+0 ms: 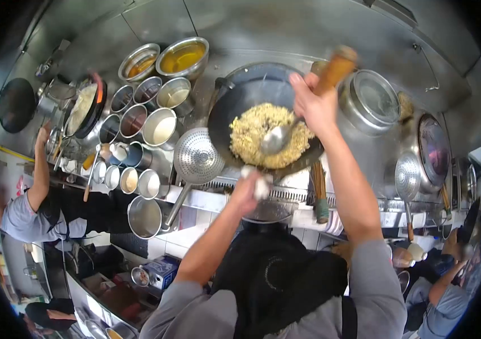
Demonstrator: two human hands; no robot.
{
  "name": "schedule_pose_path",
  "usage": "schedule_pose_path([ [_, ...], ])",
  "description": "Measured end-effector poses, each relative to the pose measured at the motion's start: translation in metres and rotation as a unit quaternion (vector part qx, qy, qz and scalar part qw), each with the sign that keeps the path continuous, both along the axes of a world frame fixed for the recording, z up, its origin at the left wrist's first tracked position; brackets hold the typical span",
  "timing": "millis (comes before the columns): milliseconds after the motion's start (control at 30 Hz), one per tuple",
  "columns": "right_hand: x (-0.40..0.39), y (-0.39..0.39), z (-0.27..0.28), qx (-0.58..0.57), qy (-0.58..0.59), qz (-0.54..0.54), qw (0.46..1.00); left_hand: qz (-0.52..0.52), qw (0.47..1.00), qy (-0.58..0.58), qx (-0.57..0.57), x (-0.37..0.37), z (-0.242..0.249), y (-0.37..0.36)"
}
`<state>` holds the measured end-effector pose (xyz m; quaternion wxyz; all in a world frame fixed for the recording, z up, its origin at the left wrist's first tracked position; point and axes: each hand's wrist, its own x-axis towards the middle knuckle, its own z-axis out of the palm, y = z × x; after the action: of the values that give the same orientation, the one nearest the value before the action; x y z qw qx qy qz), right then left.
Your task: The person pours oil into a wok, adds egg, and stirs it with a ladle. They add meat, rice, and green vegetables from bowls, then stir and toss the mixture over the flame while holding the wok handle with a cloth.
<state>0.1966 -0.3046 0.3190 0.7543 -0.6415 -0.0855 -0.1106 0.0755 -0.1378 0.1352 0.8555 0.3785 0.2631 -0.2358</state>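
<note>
My right hand (315, 104) is wrapped around the wooden handle of a ladle (276, 140). The ladle's metal bowl rests in a heap of yellowish fried rice (256, 125) inside a dark wok (223, 121). At the wok's near edge, my left hand (244, 195) is closed on a folded white cloth (262, 190); whether it also grips a wok handle there is hidden. Left of the wok, close to my left hand, lies a large perforated skimmer (197, 153) with its handle pointing toward me. A bundled bamboo brush (319, 198) sits below my right forearm.
Metal seasoning pots (160, 127) and two bowls of yellow-orange liquid (183, 57) stand at left. A lidded steel pot (373, 99) and another skimmer (407, 176) are at right. One co-worker (37, 209) works at far left, another person (446, 296) at lower right.
</note>
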Motion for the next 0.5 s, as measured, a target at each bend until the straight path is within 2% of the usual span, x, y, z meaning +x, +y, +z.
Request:
schedule_pose_path([
  [33,-0.025,-0.014,0.022,0.031,-0.017,0.037,0.999,0.005,1.0,-0.007,0.018,-0.027,0.047,-0.009],
  [67,-0.057,-0.025,0.037,0.063,-0.017,0.074,0.995,0.01,0.999,0.001,0.035,-0.058,0.074,-0.017],
  [100,-0.081,-0.032,0.049,0.073,-0.038,0.088,0.993,-0.01,0.998,-0.04,0.043,-0.069,0.065,-0.019],
  [133,-0.099,-0.035,0.051,0.082,-0.055,0.104,0.99,0.0,0.999,0.023,0.04,-0.065,0.052,-0.02],
  [167,-0.105,-0.029,0.036,0.067,-0.05,0.084,0.993,0.028,0.998,0.046,0.014,-0.049,0.076,-0.028],
  [200,-0.101,-0.02,0.014,0.064,-0.048,0.042,0.996,-0.002,1.0,-0.004,0.015,-0.026,0.071,-0.029],
  [233,-0.08,-0.015,-0.022,0.021,-0.064,0.031,0.997,-0.013,0.997,-0.069,0.018,-0.005,0.022,-0.029],
  [267,-0.066,-0.013,-0.049,-0.023,-0.085,0.021,0.996,0.038,0.994,-0.063,0.076,-0.014,0.006,-0.043],
  [333,-0.07,-0.016,-0.048,-0.113,-0.128,-0.038,0.985,0.038,0.99,-0.035,0.133,-0.069,-0.025,-0.044],
  [367,-0.09,-0.026,-0.032,-0.24,-0.092,-0.084,0.963,0.024,0.989,-0.056,0.133,-0.101,-0.018,-0.043],
  [400,-0.108,-0.033,-0.01,-0.184,-0.181,-0.037,0.966,0.008,0.988,-0.074,0.133,-0.116,-0.007,-0.039],
  [433,-0.114,-0.036,-0.017,-0.146,-0.269,-0.054,0.951,0.003,0.988,-0.077,0.135,-0.105,0.014,-0.038],
  [467,-0.124,-0.033,-0.016,-0.061,-0.252,-0.031,0.965,-0.002,0.991,-0.024,0.128,-0.102,0.043,-0.04],
  [500,-0.136,-0.03,-0.021,-0.095,-0.193,-0.019,0.976,-0.003,0.992,0.037,0.119,-0.101,0.067,-0.041],
])
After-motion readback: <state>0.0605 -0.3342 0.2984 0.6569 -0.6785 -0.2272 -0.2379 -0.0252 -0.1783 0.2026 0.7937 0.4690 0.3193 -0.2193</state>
